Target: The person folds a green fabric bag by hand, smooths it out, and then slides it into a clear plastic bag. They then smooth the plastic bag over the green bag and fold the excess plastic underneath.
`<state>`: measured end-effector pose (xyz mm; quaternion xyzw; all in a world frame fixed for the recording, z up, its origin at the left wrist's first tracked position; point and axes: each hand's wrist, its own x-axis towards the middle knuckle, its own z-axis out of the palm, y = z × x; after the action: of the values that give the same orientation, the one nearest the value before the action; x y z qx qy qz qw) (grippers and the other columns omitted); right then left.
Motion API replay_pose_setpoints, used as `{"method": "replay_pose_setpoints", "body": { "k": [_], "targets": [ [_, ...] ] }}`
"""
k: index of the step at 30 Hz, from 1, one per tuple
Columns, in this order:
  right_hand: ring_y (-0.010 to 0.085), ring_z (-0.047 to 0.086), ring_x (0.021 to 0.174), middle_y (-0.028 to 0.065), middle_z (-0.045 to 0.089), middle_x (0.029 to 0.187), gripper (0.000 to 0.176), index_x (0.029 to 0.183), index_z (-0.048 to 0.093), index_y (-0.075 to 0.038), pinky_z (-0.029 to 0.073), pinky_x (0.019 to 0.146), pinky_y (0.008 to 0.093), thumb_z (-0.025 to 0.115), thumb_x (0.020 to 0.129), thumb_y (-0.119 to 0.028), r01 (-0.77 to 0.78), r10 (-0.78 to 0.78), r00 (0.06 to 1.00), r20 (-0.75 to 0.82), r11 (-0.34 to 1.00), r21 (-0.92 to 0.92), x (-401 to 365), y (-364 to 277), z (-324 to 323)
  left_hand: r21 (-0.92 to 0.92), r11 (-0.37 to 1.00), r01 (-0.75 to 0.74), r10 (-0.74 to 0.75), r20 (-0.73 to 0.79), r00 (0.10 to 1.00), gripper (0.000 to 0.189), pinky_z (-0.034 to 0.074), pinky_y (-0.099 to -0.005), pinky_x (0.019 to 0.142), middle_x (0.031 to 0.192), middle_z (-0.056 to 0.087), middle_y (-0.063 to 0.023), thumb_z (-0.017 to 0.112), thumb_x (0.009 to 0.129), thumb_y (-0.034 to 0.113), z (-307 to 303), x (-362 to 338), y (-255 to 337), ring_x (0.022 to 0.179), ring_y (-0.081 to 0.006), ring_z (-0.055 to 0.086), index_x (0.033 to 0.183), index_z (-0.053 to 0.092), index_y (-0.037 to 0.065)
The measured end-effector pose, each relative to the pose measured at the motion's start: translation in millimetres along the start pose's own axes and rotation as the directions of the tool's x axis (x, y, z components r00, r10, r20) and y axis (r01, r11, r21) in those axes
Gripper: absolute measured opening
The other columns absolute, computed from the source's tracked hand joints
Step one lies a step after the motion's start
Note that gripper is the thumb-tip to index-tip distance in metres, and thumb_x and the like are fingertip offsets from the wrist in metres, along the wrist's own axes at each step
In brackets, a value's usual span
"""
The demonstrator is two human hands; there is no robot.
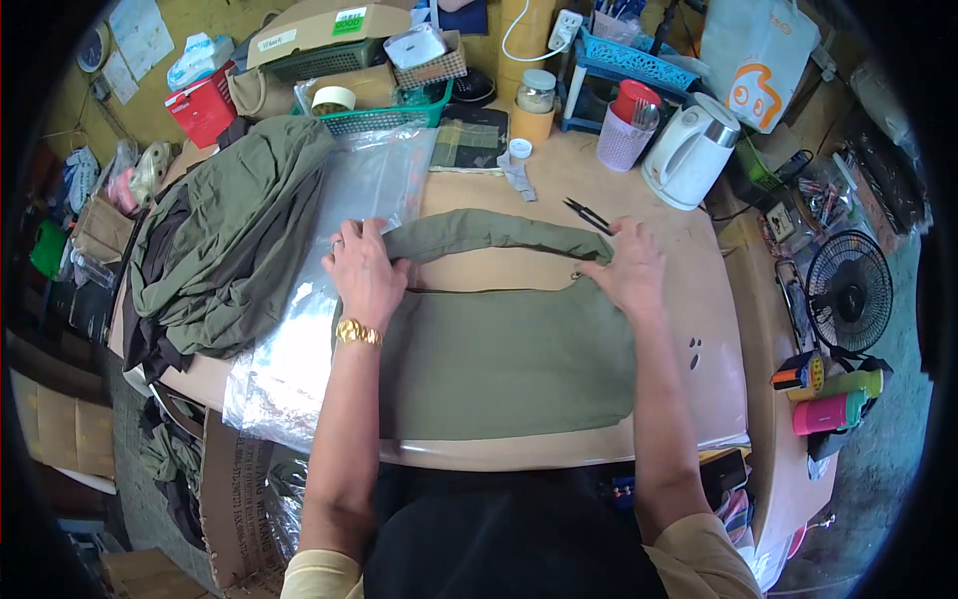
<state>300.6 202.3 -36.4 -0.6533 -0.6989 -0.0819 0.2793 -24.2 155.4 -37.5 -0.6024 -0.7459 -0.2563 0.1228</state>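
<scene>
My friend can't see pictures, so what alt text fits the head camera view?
A person's left hand and right hand press flat on a green bag on a table, one at each end of its strap. Clear plastic and piled green fabric lie to the left.

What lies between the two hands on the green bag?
Head view: the bag's strap arcs from left hand to right hand, bare tabletop beneath it.

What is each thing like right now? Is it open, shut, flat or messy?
Green bag: lying flat, strap arched above it.
Left hand: open, pressing the bag's left corner.
Right hand: open, pressing the bag's right corner.
Kettle: upright, lid shut.
Jar: lid on.
Green cloth heap: crumpled.
Clear plastic bag: lying flat.
Snips: lying untouched.
</scene>
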Motion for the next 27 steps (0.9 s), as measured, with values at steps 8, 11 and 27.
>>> {"method": "replay_pose_setpoints", "body": {
  "k": [8,11,27],
  "targets": [
    [0.0332,0.060,0.099,0.0107,0.062,0.097,0.027,0.099,0.057,-0.009,0.045,0.087,0.0436,0.065,0.075,0.001,-0.043,0.027,0.995,0.094,0.983,0.176,-32.5,35.7,38.8,-0.340,0.940,0.034,-0.089,-0.146,0.985,0.028,0.051,-0.0414,0.071,0.086,0.064,-0.0134,0.065,0.071,-0.007,42.2,-19.5,-55.3,0.078,-0.0348,0.064,0.095,0.062,0.006],
    [0.0326,0.060,0.098,0.0111,0.061,0.097,0.027,0.099,0.057,-0.009,0.045,0.086,0.0436,0.062,0.076,0.004,-0.044,0.033,0.998,0.055,0.978,0.205,-41.6,38.4,41.6,-0.428,0.901,0.064,-0.154,-0.178,0.972,0.025,0.053,-0.0395,0.071,0.085,0.069,-0.0122,0.062,0.073,-0.008,36.7,-23.0,-52.3,0.076,-0.0320,0.068,0.094,0.066,0.006],
    [0.0264,0.062,0.083,0.0055,0.065,0.083,0.018,0.088,0.057,-0.009,0.036,0.102,0.0491,0.060,0.077,0.005,0.280,-0.251,0.937,-0.242,0.956,0.092,-36.5,41.3,39.5,-0.394,0.918,-0.041,-0.076,-0.277,0.958,0.027,0.054,-0.0372,0.069,0.095,0.070,-0.0109,0.059,0.075,-0.011,40.2,-26.4,-57.1,0.080,-0.0292,0.069,0.094,0.069,0.005]
  ]
}}
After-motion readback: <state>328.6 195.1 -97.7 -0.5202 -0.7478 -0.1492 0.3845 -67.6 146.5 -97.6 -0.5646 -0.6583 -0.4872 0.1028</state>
